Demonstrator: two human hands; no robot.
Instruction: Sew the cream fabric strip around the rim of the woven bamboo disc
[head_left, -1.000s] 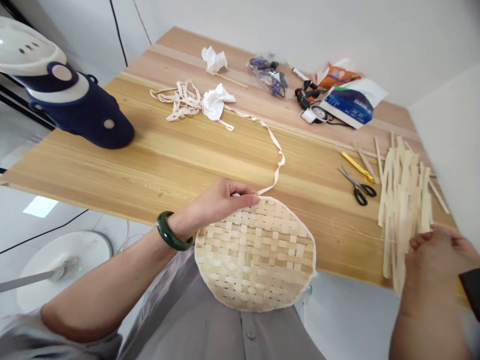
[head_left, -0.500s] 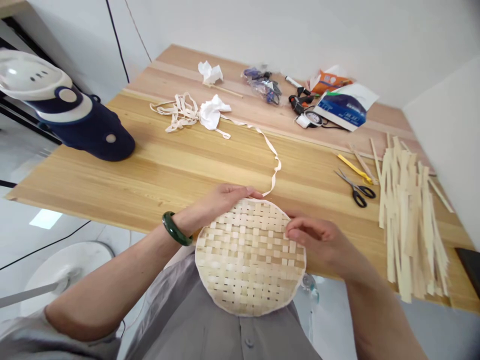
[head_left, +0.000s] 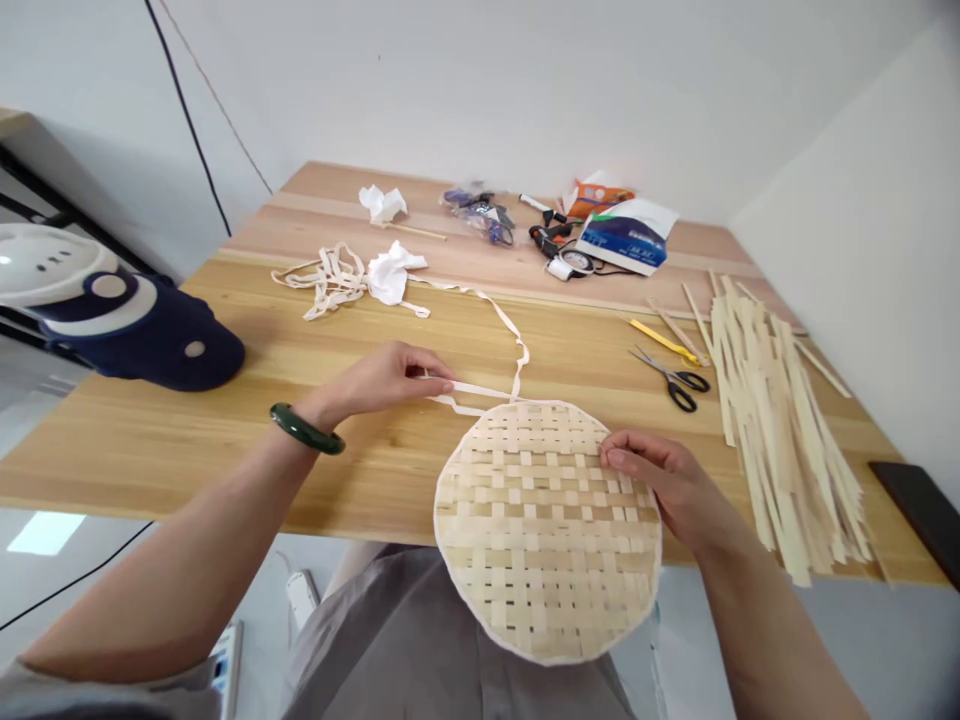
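A: Left hand point(head_left: 382, 382), status?

B: Narrow grip on a length of cream binding tape point(head_left: 472, 390), pinched at the fingertips. From there the tape reaches the top rim of the woven bamboo disc point(head_left: 547, 530), and a strand climbs across the tabletop point(head_left: 172, 445) to a loose tape tangle point(head_left: 326, 285). A green stone bangle point(head_left: 304, 428) sits on the wrist.

A: Right hand point(head_left: 664, 480)?

B: Fingers point(head_left: 622, 457) curve over the disc's right edge, resting on the weave. Thumb hidden, so cannot tell whether this grip is closed on the disc.

A: Disc position?

B: Lying between the two hands, its upper part on the tabletop, its lower part past the front edge, above the grey shirt point(head_left: 375, 640). Rim bound in cream edging.

A: Surroundings?

B: Right of the disc: black-handled scissors point(head_left: 675, 380), a yellow tool point(head_left: 664, 342), and a fanned pile of bamboo strips point(head_left: 780, 440). Farther off: crumpled tissue point(head_left: 390, 275), a plastic bag point(head_left: 480, 215), and a blue-and-white packet point(head_left: 622, 235). Far left: a navy-and-white appliance point(head_left: 142, 335), type unclear
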